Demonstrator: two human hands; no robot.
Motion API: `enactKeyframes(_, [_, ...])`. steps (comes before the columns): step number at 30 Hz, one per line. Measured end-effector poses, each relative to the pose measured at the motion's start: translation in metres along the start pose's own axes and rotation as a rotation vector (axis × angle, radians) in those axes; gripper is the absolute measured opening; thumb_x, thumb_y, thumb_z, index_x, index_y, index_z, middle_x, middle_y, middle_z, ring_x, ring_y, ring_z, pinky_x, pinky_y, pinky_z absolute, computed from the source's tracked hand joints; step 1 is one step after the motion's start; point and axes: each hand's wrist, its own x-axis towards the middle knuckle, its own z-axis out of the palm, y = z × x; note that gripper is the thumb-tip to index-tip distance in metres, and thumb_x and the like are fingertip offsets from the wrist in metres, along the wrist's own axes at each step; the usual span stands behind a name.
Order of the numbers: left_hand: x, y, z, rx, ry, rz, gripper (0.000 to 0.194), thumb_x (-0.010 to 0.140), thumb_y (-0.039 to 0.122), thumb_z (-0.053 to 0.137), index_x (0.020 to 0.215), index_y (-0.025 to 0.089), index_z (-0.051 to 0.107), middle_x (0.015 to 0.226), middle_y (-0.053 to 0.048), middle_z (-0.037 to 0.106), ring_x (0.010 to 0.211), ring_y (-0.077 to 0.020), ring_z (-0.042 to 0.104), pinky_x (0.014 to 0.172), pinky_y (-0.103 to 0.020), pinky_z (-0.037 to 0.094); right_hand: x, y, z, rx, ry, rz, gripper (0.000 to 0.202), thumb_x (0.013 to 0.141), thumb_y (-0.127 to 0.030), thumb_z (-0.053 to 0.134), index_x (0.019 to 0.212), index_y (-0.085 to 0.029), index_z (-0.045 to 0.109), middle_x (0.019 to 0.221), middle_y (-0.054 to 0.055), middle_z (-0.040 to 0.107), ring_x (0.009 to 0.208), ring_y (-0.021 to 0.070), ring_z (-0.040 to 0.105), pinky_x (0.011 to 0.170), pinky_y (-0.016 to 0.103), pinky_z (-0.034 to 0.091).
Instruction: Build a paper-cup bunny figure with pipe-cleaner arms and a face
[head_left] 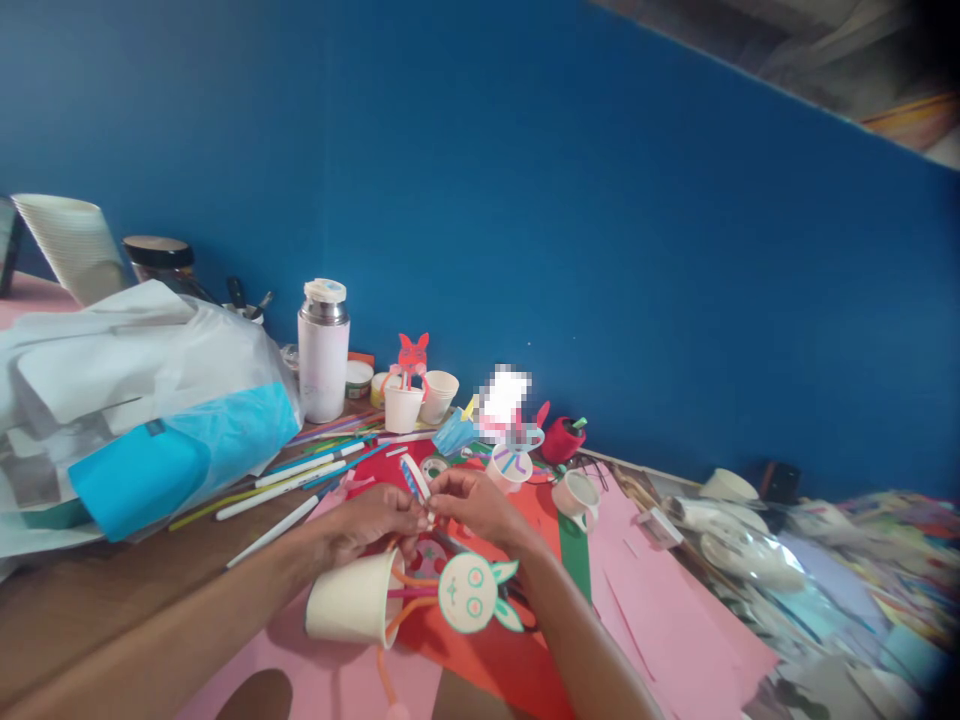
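the right hand (476,505) pinches a small white-and-blue roll (413,479), perhaps tape; the left hand (367,525) is bent just beside it, its exact grip hidden. below them a paper cup (349,602) lies on its side, orange stems reaching to a rabbit face (468,592). a dipping forearm could roll the cup or crease the ears; a loose pinch could drop the roll.

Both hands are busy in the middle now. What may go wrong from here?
The paper cup lies on its side between the forearms and may roll if bumped. The rabbit face is close to the right forearm, which might bend its ears. The small white-and-blue piece pinched by the right hand could slip and drop among the papers.
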Motion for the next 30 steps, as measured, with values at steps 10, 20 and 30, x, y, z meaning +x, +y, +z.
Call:
enactKeyframes(10, [0.006, -0.010, -0.008, -0.033, 0.023, 0.044, 0.024, 0.067, 0.032, 0.065, 0.063, 0.009, 0.058, 0.048, -0.006, 0.059, 0.043, -0.0129, 0.053, 0.045, -0.022, 0.034, -0.006, -0.010, -0.003, -0.157, -0.029, -0.165, 0.005, 0.074, -0.020, 0.055, 0.076, -0.016, 0.057, 0.071, -0.002, 0.057, 0.066, 0.0099, 0.052, 0.061, 0.021, 0.041])
enactKeyframes(20, [0.000, 0.003, 0.000, -0.162, -0.009, 0.006, 0.007, 0.061, 0.012, 0.061, 0.067, 0.010, 0.059, 0.049, -0.002, 0.057, 0.046, -0.0101, 0.052, 0.051, -0.022, 0.040, -0.007, -0.007, -0.007, -0.147, -0.032, -0.197, 0.008, 0.076, -0.021, 0.054, 0.081, -0.016, 0.057, 0.077, 0.000, 0.060, 0.074, 0.0127, 0.056, 0.070, 0.025, 0.043])
enactKeyframes(30, [0.009, -0.005, -0.006, -0.086, 0.107, 0.026, 0.010, 0.055, 0.005, 0.051, 0.059, 0.010, 0.059, 0.048, -0.006, 0.059, 0.045, -0.0132, 0.054, 0.047, -0.022, 0.039, -0.009, -0.010, -0.006, -0.243, -0.038, -0.228, 0.012, 0.075, -0.014, 0.052, 0.083, -0.016, 0.060, 0.079, 0.000, 0.061, 0.073, 0.0120, 0.056, 0.068, 0.024, 0.042])
